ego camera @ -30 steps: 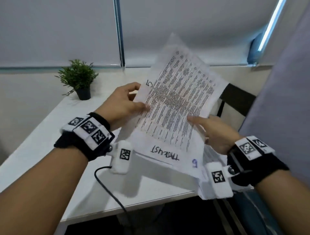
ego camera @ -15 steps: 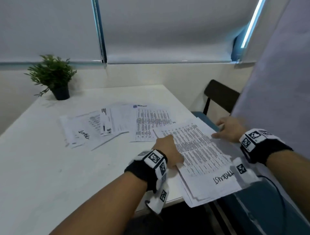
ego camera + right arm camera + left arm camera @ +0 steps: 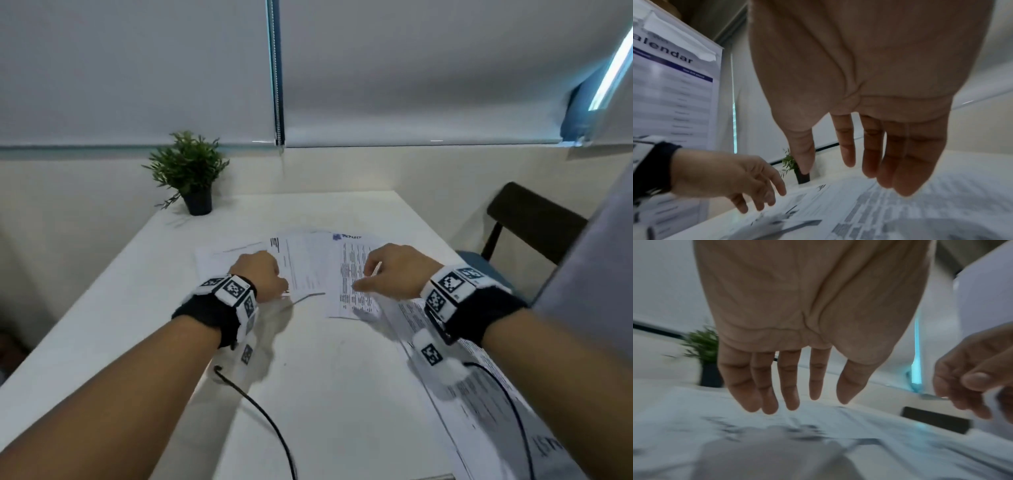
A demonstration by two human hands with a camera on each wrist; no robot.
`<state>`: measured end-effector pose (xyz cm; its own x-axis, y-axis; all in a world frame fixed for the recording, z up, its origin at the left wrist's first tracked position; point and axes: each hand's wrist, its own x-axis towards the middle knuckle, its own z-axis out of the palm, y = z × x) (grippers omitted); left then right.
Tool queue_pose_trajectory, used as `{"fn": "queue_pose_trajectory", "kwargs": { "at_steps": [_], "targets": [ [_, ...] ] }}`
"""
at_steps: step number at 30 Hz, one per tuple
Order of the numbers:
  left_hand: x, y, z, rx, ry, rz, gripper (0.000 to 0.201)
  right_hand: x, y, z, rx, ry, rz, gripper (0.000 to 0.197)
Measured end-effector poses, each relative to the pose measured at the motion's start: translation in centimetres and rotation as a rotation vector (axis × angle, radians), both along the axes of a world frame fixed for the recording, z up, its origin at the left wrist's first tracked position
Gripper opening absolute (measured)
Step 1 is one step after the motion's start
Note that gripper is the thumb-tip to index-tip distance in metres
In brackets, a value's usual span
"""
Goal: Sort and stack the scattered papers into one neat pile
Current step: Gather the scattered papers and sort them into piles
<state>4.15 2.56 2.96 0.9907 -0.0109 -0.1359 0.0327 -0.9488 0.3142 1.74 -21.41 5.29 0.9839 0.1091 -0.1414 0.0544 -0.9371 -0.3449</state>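
Several printed sheets (image 3: pixel 308 263) lie scattered and overlapping in the middle of the white table (image 3: pixel 325 394). A gathered stack of papers (image 3: pixel 479 383) lies at the table's right front edge, partly under my right forearm. My left hand (image 3: pixel 263 274) hovers over the left sheets, its fingers (image 3: pixel 789 399) hanging straight and holding nothing. My right hand (image 3: pixel 394 270) hovers over the sheet of dense text (image 3: pixel 879 211) with its fingers (image 3: pixel 869 162) extended, also empty. Both wrist views are blurred by motion.
A small potted plant (image 3: pixel 191 174) stands at the table's far left corner. A dark chair (image 3: pixel 534 219) stands to the right of the table. A black cable (image 3: pixel 260 411) trails across the near table. A wall calendar (image 3: pixel 674 81) hangs to the side.
The stack that both hands held up was laid at the table's right front edge and let go. Both hands have since moved forward over the scattered sheets.
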Motion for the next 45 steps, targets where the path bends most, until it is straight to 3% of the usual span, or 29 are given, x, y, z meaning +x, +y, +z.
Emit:
{"fn": "queue_pose_trajectory", "kwargs": {
  "at_steps": [3, 6, 9, 12, 15, 20, 23, 24, 27, 31, 35, 37, 39, 40, 42, 45],
  "targets": [
    [1.8, 3.7, -0.1, 0.079, 0.022, 0.065, 0.014, 2.5, 3.7, -1.0, -0.032, 0.06, 0.075, 0.047],
    [3.4, 6.2, -1.1, 0.204, 0.119, 0.035, 0.05, 4.5, 7.0, -2.5, -0.067, 0.128, 0.188, 0.063],
    [3.6, 7.3, -2.0, 0.28, 0.19, -0.021, 0.054, 5.4, 9.4, -4.3, -0.178, 0.126, 0.294, 0.056],
    [3.6, 8.5, -2.6, 0.273, 0.15, -0.026, 0.063, 5.8, 9.7, -5.4, -0.306, 0.122, 0.3, 0.042],
    [3.0, 9.5, -2.8, 0.299, 0.17, -0.017, 0.083, 6.2, 8.9, -5.4, -0.316, 0.115, 0.23, 0.061],
    [2.1, 10.5, -2.5, 0.304, 0.182, -0.003, 0.054, 5.3, 8.2, -4.8, -0.318, 0.14, 0.221, 0.071],
    [2.2, 10.6, -2.9, 0.27, 0.143, 0.021, 0.063, 5.3, 8.5, -4.9, -0.254, 0.132, 0.222, 0.098],
    [2.4, 10.4, -3.0, 0.242, 0.12, 0.031, 0.068, 5.4, 8.6, -5.1, -0.234, 0.129, 0.225, 0.099],
    [3.1, 8.8, -3.3, 0.243, 0.089, 0.023, 0.079, 5.6, 9.1, -5.7, -0.224, 0.084, 0.218, 0.065],
    [4.2, 6.4, -4.2, 0.265, 0.057, 0.055, 0.071, 5.5, 9.6, -7.2, -0.216, 0.001, 0.268, 0.045],
    [5.3, 7.0, -2.7, -0.066, 0.081, 0.091, 0.068, 5.3, 9.8, -7.1, -0.166, -0.053, 0.282, 0.02],
    [5.3, 7.2, -1.5, -0.36, 0.141, 0.132, 0.07, 5.1, 9.6, -7.3, -0.1, -0.048, 0.269, 0.008],
    [5.0, 7.0, -0.7, -0.665, 0.257, 0.182, 0.064, 4.8, 9.4, -7.3, 0.0, -0.035, 0.281, 0.009],
    [4.7, 6.7, -0.5, -0.72, 0.262, 0.197, 0.051, 4.4, 9.4, -7.0, 0.028, -0.012, 0.306, 0.014],
    [4.1, 5.9, 0.0, -0.615, 0.095, 0.2, 0.026, 3.2, 9.4, -6.1, 0.058, 0.038, 0.379, 0.036],
    [2.7, 3.9, 1.9, -0.339, -0.31, 0.165, 0.012, 1.6, 8.8, -4.4, 0.238, 0.01, 0.294, 0.06]
  ]
}}
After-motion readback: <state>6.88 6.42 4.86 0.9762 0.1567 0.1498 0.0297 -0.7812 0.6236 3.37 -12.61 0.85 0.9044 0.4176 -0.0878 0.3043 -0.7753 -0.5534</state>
